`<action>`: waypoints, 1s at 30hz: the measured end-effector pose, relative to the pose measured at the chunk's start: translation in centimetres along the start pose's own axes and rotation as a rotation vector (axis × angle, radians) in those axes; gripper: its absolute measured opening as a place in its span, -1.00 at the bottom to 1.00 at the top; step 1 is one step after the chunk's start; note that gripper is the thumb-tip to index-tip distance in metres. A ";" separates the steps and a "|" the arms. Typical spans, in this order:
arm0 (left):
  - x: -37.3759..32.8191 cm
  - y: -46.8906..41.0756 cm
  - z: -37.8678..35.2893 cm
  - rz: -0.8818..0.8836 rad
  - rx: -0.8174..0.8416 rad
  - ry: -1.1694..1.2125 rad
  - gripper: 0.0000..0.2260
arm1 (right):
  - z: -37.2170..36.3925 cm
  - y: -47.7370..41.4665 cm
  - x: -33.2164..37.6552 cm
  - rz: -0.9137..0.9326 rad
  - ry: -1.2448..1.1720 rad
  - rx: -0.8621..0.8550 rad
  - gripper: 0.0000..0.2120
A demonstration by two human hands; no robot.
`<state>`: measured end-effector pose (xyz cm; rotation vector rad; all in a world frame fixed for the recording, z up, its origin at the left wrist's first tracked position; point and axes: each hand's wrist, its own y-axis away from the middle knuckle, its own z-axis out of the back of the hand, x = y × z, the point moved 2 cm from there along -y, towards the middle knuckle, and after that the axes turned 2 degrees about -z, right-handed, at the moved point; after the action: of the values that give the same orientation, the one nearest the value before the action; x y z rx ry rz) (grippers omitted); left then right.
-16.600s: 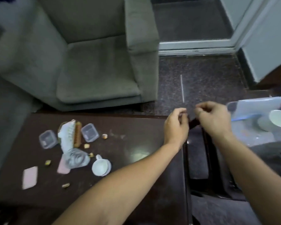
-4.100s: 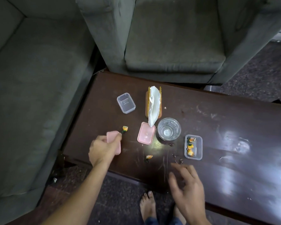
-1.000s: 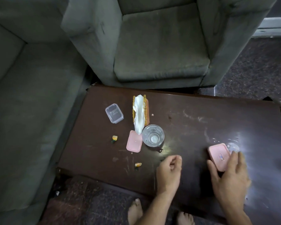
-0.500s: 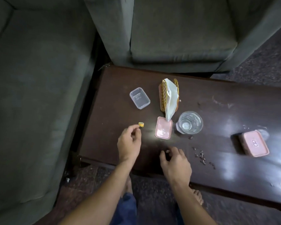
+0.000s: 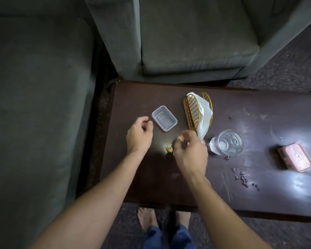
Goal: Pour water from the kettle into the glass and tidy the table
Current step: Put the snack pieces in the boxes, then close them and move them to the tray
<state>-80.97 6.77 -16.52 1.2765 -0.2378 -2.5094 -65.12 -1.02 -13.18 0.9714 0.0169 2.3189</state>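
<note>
Now: on the dark brown wooden table (image 5: 276,108) stood one clear drinking glass (image 5: 226,143), upright, right of centre. Also one open clear plastic tub (image 5: 164,118), one pink-lidded tub (image 5: 294,159) and one gold wire napkin holder (image 5: 198,112). One orange wrapped sweet (image 5: 168,149) lay between the hands. The left hand (image 5: 139,134) was loosely curled and held nothing. The right hand (image 5: 188,151) pinched one small pale piece (image 5: 180,138) — blurred.

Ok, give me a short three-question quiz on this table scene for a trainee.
1. True or false: the clear rectangular plastic tub is empty.
2. Which is not on the dark wooden table? A kettle; B clear drinking glass; C gold wire napkin holder.
3. What lies on the table between the left hand and the right hand?
Key: 1 true; 2 A; 3 a small orange sweet.
</note>
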 end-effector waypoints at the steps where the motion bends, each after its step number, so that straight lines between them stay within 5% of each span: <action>1: -0.4 -0.8 -0.2 0.002 0.022 -0.014 -0.72 | -0.4 -1.0 1.2 0.009 -0.011 -0.007 -0.84; 6: -1.8 -3.8 -0.5 0.018 0.084 -0.093 -0.63 | -2.9 -4.4 4.1 0.090 0.012 0.024 -0.80; 13: -1.2 -5.1 -0.1 -0.020 0.184 -0.164 -0.75 | -4.8 -5.4 2.8 0.183 0.139 0.093 -0.69; 18: -1.3 -4.2 0.2 -0.085 0.199 -0.127 -0.80 | -2.6 -2.2 -0.3 0.152 0.043 -0.061 -0.89; 24: -1.3 -2.5 0.5 -0.009 0.178 -0.098 -0.89 | -4.2 2.3 -3.5 0.071 0.288 0.209 -0.65; 30: -0.2 -1.1 1.2 0.082 0.161 -0.123 -0.86 | -4.8 2.0 -2.8 0.141 0.285 0.112 -0.82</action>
<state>-82.07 7.92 -15.93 1.1446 -0.5191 -2.5442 -67.82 -3.08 -18.01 0.7061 0.2029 2.5937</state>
